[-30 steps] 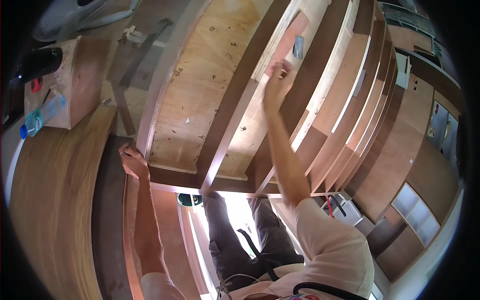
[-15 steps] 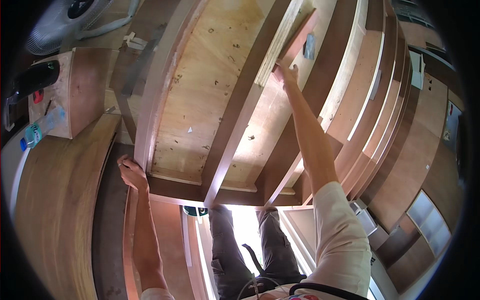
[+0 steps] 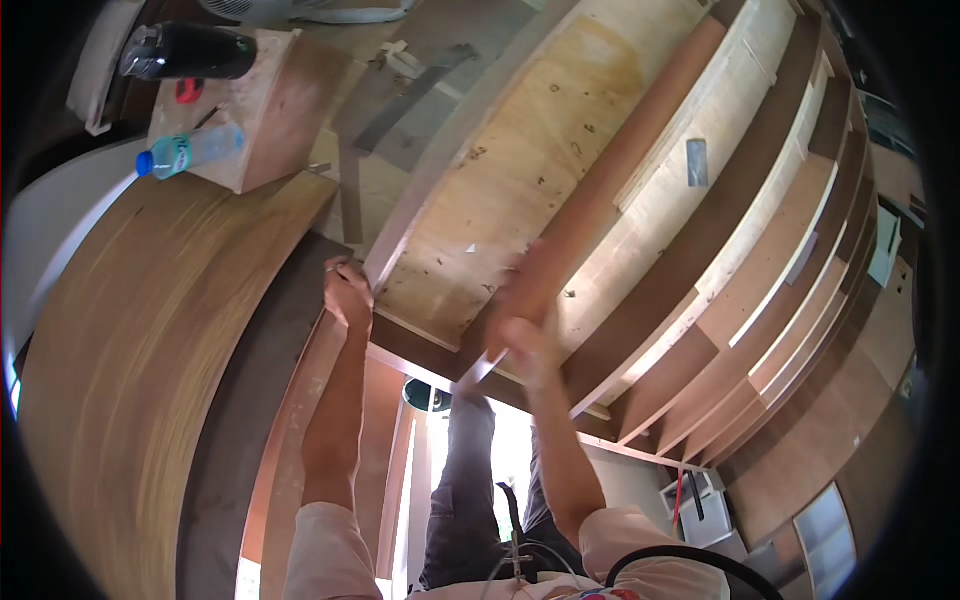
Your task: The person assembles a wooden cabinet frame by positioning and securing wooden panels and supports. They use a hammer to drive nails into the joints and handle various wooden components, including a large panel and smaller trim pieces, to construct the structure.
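Observation:
My right hand (image 3: 525, 335), blurred by motion, is closed on the near end of a long reddish-brown wooden strip (image 3: 625, 140). The strip slants up and away to the right, over a divider of a large wooden frame (image 3: 410, 335) with long parallel slats. A bare plywood panel (image 3: 520, 170) with scattered dark marks shows in the frame's left bay. Beside the frame's near left corner is my left hand (image 3: 348, 290), its fingers curled. Whatever those fingers hold, if anything, is too small to make out.
Curved wood-grain board (image 3: 150, 320) lies at the left. Behind it a wooden box (image 3: 280, 100) carries a plastic bottle (image 3: 200, 150), a black cylinder (image 3: 190, 52) and a red item (image 3: 189, 91). A grey piece (image 3: 697, 163) lies between slats. White trays (image 3: 705, 510) stand lower right.
My right hand has pulled back toward me and left, bringing the wooden strip along the divider. My left hand stays by the frame's corner. The whole view has shifted and turned.

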Motion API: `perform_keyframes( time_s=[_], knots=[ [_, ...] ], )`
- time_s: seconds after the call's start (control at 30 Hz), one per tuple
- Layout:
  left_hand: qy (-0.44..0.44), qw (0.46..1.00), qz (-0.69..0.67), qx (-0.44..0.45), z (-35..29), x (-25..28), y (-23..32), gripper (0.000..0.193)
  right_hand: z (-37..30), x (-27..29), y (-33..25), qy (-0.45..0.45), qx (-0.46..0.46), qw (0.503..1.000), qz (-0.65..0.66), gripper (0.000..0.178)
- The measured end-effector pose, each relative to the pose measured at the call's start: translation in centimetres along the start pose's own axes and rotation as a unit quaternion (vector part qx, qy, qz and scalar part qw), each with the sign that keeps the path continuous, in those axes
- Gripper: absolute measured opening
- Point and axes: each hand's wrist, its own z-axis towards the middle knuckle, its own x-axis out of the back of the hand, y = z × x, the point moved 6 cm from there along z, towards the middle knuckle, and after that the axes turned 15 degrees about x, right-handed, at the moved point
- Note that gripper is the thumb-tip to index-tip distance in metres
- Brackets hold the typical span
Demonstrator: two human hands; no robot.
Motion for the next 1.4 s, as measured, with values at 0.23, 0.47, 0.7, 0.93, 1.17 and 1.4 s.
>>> perform_keyframes(
  time_s=[0.23, 0.47, 0.7, 0.93, 1.17, 1.4],
  knots=[
    [-0.012, 0.999, 0.024, 0.03, 0.1, -0.1, -0.7, 0.031, 7.4, -15.9, 15.2, -0.01, -0.168, 0.984, 0.058, 0.083],
    [-0.066, 0.998, -0.017, 0.015, -1.6, -1.3, 2.3, 0.036, 13.8, -13.6, 22.7, 0.092, -0.05, 0.941, -0.322, 0.095],
    [0.018, 1.0, -0.008, 0.011, -2.9, -0.1, 1.6, 0.037, -2.8, -3.4, 7.2, 0.019, 0.177, 0.955, -0.236, 0.044],
    [-0.008, 1.0, 0.012, 0.016, -1.7, -1.5, 0.2, 0.041, -2.0, 26.1, 11.4, 0.08, 0.188, 0.782, -0.589, 0.042],
    [0.057, 0.994, 0.098, 0.002, 7.9, -4.4, -6.9, 0.043, 12.1, 27.7, 19.8, -0.13, 0.091, 0.549, -0.821, 0.066],
    [0.008, 0.998, 0.055, 0.013, 1.4, -4.9, -1.9, 0.043, -2.4, 28.5, 18.6, -0.145, 0.168, 0.743, -0.632, 0.029]
  ],
)
